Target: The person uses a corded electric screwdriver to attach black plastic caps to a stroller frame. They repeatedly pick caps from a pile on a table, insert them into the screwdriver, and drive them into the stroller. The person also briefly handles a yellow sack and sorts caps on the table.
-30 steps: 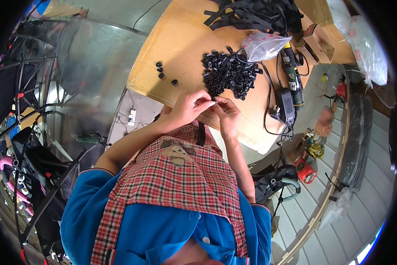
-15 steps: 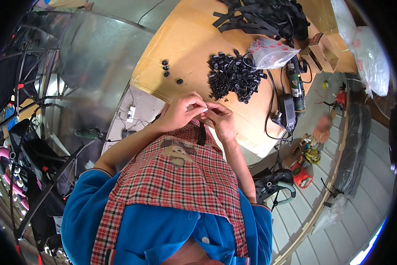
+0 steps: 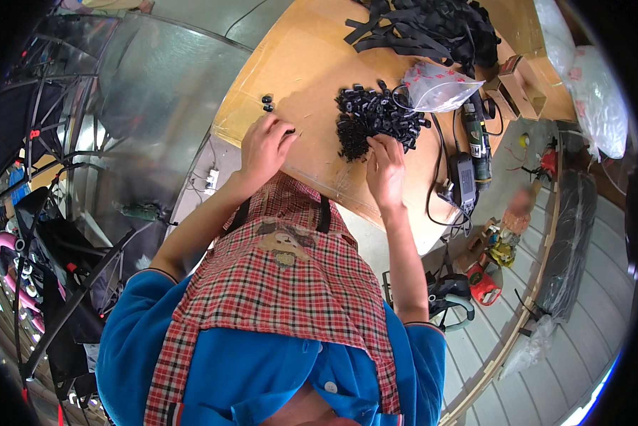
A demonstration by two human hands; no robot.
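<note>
Clear bag [image 3: 441, 86] beside black parts [image 3: 377, 113], carton [image 3: 523, 84]

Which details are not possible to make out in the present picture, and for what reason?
Head view: whether the bare left hand holds anything; the hand itself covers its grip.
Head view: what, if anything, the bare right hand pinches at the pile of small black plastic parts; too small and dark.
Head view: the far end of the heap of flat black fabric straps; the upper edge cuts it off.
</note>
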